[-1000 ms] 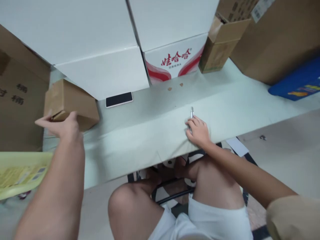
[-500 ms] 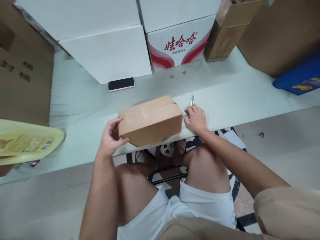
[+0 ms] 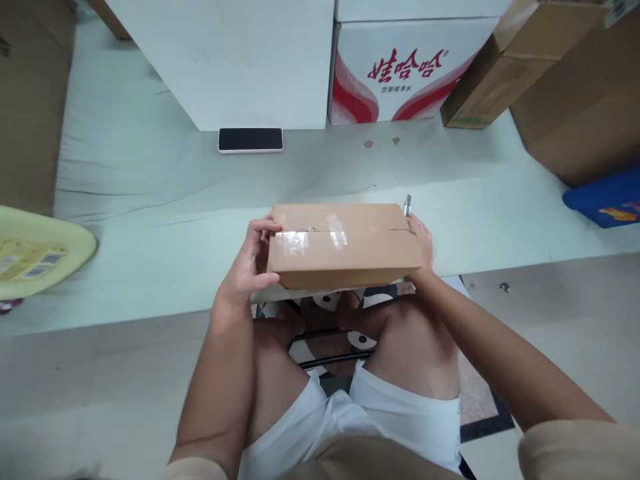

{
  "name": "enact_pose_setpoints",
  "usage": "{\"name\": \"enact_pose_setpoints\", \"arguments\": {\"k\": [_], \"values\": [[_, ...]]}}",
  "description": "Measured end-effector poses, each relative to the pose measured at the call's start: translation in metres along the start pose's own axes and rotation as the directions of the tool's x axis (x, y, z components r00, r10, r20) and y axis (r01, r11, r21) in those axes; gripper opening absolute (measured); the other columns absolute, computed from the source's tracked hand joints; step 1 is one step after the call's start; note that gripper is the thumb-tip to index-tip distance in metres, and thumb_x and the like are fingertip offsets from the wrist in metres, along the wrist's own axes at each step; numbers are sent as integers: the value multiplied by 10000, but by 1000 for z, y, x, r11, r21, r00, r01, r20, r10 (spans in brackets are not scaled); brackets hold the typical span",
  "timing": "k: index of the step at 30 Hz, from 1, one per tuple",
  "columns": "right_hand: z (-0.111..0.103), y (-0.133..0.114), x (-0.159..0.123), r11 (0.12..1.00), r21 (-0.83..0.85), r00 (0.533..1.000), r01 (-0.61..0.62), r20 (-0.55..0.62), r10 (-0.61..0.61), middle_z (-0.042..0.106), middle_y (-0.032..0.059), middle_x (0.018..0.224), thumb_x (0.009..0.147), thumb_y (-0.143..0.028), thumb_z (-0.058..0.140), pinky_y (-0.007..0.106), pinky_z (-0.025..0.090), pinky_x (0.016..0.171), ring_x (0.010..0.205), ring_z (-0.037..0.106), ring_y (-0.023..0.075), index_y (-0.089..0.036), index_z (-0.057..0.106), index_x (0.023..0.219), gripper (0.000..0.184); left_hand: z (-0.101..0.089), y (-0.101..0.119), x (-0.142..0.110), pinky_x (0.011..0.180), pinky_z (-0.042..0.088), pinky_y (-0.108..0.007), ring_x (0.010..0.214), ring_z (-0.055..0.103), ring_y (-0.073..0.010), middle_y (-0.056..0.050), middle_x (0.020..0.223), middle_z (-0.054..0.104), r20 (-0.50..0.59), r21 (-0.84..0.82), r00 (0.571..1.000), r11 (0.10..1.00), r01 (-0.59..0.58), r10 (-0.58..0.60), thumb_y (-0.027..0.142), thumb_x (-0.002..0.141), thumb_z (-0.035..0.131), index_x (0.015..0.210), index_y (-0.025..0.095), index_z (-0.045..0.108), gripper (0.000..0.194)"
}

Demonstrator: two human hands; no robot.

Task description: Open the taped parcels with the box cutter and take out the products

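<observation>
A brown cardboard box (image 3: 345, 243), its top seam sealed with clear tape, lies lengthwise at the front edge of the pale green table (image 3: 150, 220). My left hand (image 3: 245, 267) grips its left end, thumb on top and fingers round the side. My right hand (image 3: 424, 247) is closed against the right end, mostly hidden by the box. The tip of a small silvery tool (image 3: 407, 203) pokes up just beyond that hand at the box's far right corner. Below the table I see my knees and white shorts.
A black phone (image 3: 251, 139) lies flat behind the box. Along the back stand a white box (image 3: 240, 60), a red-and-white carton (image 3: 405, 73) and brown cartons (image 3: 480, 87). A blue pack (image 3: 605, 200) is at right, a yellow tray (image 3: 35, 257) at left.
My left hand carried the cardboard box from the far left to the table's front middle and turned it taped side up. My right hand moved from the tool onto the box's right end.
</observation>
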State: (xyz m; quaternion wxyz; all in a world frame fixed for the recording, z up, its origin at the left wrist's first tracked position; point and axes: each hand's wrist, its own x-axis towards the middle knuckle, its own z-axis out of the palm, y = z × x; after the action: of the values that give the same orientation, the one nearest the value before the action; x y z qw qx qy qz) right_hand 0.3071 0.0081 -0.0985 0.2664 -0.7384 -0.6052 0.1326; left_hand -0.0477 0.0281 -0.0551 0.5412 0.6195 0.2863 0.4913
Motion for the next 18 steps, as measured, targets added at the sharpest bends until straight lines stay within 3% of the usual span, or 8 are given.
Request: {"name": "enact_pose_setpoints", "arguments": {"k": [3,7,9,14,18], "values": [[-2,-2,3,994,48,995,-100,11,100,711,123,1234,927,-392,478,509,448,1103,1282,595,332,-253,661,1020,247,11,-1,-4,926,531,-373,1156,615,-252,-61,1323,590,-100,-97,994,995,25,-35,810,699,748,936,274,587,607],[-2,-4,5,945,59,944,-321,-65,324,680,176,1276,939,-498,451,507,507,960,1142,620,340,-208,609,1299,489,22,-6,-5,957,476,-359,1144,595,-229,-41,1324,604,-161,27,987,999,-18,22,613,733,837,907,259,556,485],[-3,-5,5,926,46,918,-375,-121,378,667,183,1269,948,-496,435,521,491,981,1163,600,349,-200,622,1289,488,25,-7,-5,967,471,-389,1121,585,-242,-48,1305,607,-148,45,988,998,-32,38,594,747,816,931,262,549,464],[-2,-1,2,966,-20,959,-257,-128,253,679,138,1090,923,-410,461,517,455,1021,1116,583,324,-250,695,1048,310,30,-10,-5,1017,456,-460,1165,546,-297,-61,1262,593,-154,31,987,999,-43,48,552,749,745,972,271,560,404],[-6,8,6,990,-56,985,-130,-123,123,635,115,888,891,-344,417,515,476,944,1003,589,309,-212,659,1057,322,33,-11,-4,993,442,-441,1096,532,-278,-47,1174,591,-152,-14,987,998,-58,55,433,717,711,974,276,572,331]]}}
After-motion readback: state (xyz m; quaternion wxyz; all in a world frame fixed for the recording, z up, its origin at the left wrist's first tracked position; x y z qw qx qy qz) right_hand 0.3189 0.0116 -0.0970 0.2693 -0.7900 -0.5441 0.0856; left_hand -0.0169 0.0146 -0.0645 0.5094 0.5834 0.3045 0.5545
